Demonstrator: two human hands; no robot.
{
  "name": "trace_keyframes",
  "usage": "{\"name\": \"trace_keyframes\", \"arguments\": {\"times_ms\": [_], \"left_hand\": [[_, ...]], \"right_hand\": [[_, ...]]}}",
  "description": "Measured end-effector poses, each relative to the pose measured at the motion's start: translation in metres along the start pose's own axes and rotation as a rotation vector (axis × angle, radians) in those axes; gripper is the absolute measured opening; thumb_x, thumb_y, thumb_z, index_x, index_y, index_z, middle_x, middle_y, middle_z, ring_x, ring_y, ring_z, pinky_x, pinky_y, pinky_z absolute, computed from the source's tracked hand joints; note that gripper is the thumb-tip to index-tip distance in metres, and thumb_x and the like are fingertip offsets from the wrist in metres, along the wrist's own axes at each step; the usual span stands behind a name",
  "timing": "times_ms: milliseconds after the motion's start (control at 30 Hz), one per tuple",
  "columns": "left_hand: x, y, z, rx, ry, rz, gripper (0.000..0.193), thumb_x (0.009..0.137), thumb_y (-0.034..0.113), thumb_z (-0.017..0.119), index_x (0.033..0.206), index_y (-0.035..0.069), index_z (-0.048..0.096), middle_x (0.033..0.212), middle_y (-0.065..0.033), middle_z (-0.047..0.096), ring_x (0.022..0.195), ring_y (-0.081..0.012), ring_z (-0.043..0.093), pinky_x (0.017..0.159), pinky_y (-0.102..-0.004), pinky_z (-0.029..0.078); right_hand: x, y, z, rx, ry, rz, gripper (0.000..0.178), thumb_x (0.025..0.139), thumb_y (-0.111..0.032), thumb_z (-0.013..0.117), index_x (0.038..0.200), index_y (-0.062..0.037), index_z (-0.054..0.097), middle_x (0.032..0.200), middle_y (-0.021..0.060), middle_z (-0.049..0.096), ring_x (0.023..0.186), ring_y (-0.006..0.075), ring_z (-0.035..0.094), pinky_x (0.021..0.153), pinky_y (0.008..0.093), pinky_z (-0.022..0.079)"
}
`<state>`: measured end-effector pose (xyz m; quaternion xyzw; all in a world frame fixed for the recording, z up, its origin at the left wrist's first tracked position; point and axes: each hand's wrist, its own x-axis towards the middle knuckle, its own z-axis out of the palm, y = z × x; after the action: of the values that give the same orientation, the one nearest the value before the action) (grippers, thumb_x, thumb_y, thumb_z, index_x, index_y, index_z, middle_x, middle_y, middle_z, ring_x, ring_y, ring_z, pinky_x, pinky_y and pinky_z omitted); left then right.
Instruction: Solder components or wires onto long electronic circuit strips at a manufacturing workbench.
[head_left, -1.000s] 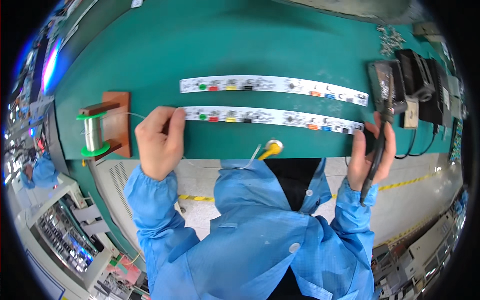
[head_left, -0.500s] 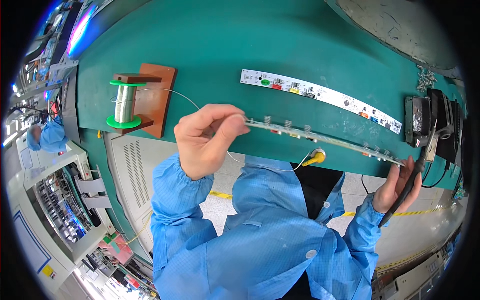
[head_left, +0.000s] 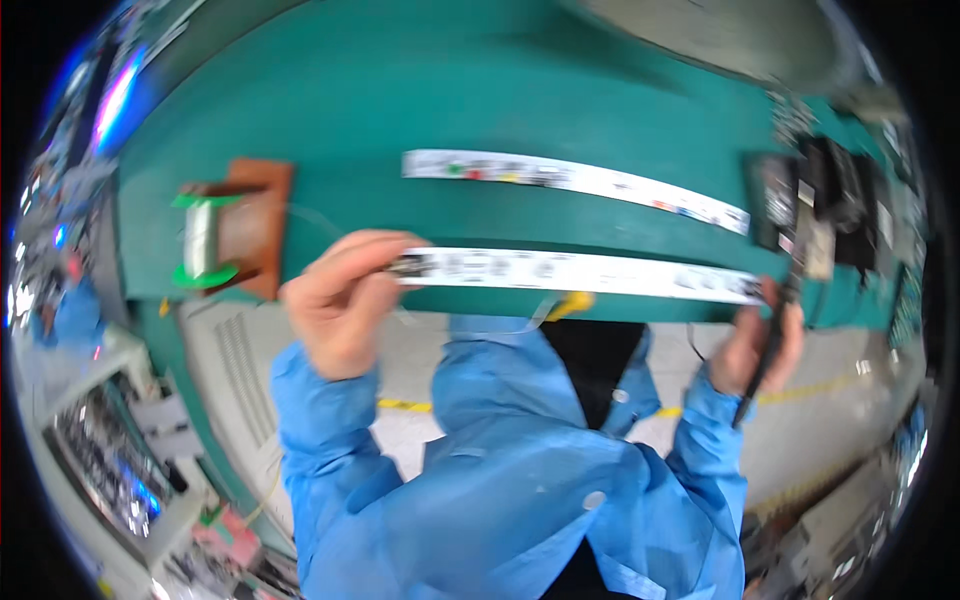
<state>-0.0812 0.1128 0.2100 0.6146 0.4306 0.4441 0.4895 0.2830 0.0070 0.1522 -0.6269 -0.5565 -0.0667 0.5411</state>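
A long, narrow white circuit board (head_left: 590, 275) stretches between my hands over the front edge of the green bench, one flat face toward me. My left hand (head_left: 340, 305) pinches its left end between thumb and fingers. In my right hand (head_left: 740, 350) is the board's other end, along with a soldering iron (head_left: 772, 350) whose dark handle slants across the fingers, tip pointing up and away. A second white circuit board (head_left: 590, 180), slightly curved with small coloured parts, lies on the bench beyond. Motion blur hides the fine parts on the held board.
On the left, a green-flanged solder wire spool (head_left: 202, 240) sits on a brown stand (head_left: 273, 235). Black soldering equipment (head_left: 845, 190) stands at the right, with small metal parts (head_left: 790, 115) behind. A yellow plug (head_left: 570, 305) hangs at the front edge.
The held circuit board has turned from edge-on to showing a flat white face. Both hands still grip its ends. The whole view has shifted, so the bench things appear further left.
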Motion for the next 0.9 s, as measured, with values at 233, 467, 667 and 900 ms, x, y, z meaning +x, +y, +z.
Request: {"name": "trace_keyframes", "arguments": {"times_ms": [233, 467, 667, 900], "left_hand": [[-0.004, -0.028, -0.023, -0.273, 0.04, -0.045, 0.024, 0.088, 0.003, 0.055, 0.11, -0.005, 0.061, 0.105, -0.02, 0.061, 0.078, -0.018, 0.058, 0.066, -0.0238, 0.048], [0.001, -0.041, -0.029, -0.354, -0.014, -0.057, 0.027, 0.094, 0.004, 0.05, 0.12, -0.004, 0.056, 0.115, -0.0167, 0.059, 0.086, -0.0129, 0.059, 0.071, -0.0206, 0.05], [0.001, -0.037, -0.028, -0.349, -0.005, -0.062, 0.027, 0.094, 0.004, 0.05, 0.12, -0.005, 0.055, 0.115, -0.0174, 0.058, 0.086, -0.013, 0.06, 0.072, -0.0197, 0.052], [0.003, -0.034, -0.03, -0.365, -0.053, -0.039, 0.027, 0.095, 0.005, 0.049, 0.119, -0.006, 0.054, 0.115, -0.0177, 0.057, 0.087, -0.0131, 0.06, 0.073, -0.0193, 0.053]], "right_hand": [[0.017, -0.024, 0.013, 0.32, -0.133, 0.049, 0.06, 0.077, 0.013, 0.062, 0.129, -0.0087, 0.041, 0.113, 0.0242, 0.059, 0.108, 0.0359, 0.058, 0.097, 0.0508, 0.041], [0.025, -0.028, 0.001, 0.414, -0.192, 0.053, 0.063, 0.07, 0.015, 0.07, 0.122, -0.011, 0.046, 0.104, 0.0191, 0.065, 0.104, 0.0327, 0.059, 0.09, 0.0416, 0.046], [0.03, -0.029, -0.001, 0.438, -0.192, 0.017, 0.061, 0.067, 0.015, 0.072, 0.117, -0.0112, 0.049, 0.098, 0.0167, 0.068, 0.101, 0.0317, 0.06, 0.088, 0.0417, 0.046], [0.029, -0.028, -0.006, 0.533, -0.19, 0.015, 0.058, 0.066, 0.014, 0.072, 0.114, -0.0113, 0.053, 0.094, 0.0156, 0.069, 0.089, 0.0285, 0.066, 0.089, 0.0439, 0.043]]}}
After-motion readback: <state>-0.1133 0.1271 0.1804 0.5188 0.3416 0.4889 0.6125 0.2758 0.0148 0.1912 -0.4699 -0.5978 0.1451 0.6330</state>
